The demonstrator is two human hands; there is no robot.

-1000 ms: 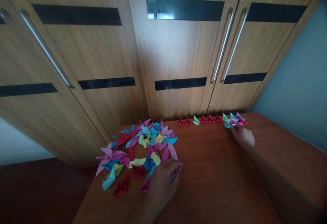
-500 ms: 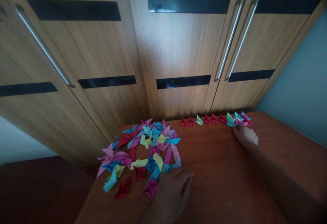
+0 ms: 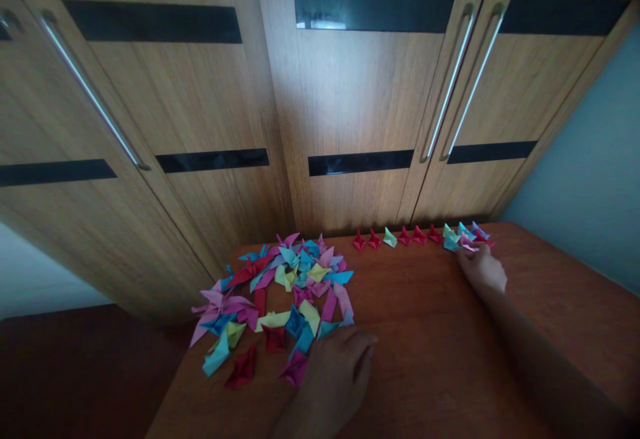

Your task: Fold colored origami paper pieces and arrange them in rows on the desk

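Many folded paper pieces in pink, blue, red and yellow form a pile (image 3: 300, 272) on the left of the brown table (image 3: 420, 345). My left hand (image 3: 340, 372) rests at the pile's near right edge, fingers curled, beside a magenta piece (image 3: 295, 367); whatever its fingers may hold is hidden. Along the table's back edge runs a row of small folded pieces, among them a red one (image 3: 359, 240) and a pale green one (image 3: 390, 237). At the row's right end, my right hand (image 3: 483, 270) has its fingers pinched at a pink paper piece (image 3: 469, 242) within a cluster.
A wooden cabinet (image 3: 350, 99) with dark strips and long metal handles (image 3: 453, 85) stands right behind the table. A bluish wall (image 3: 590, 159) is on the right. Dark floor (image 3: 90, 372) shows at the lower left.
The view has tilted slightly. My right hand has shifted a little, with its knuckles raised, and stays by the pink piece. My left hand has hardly moved.
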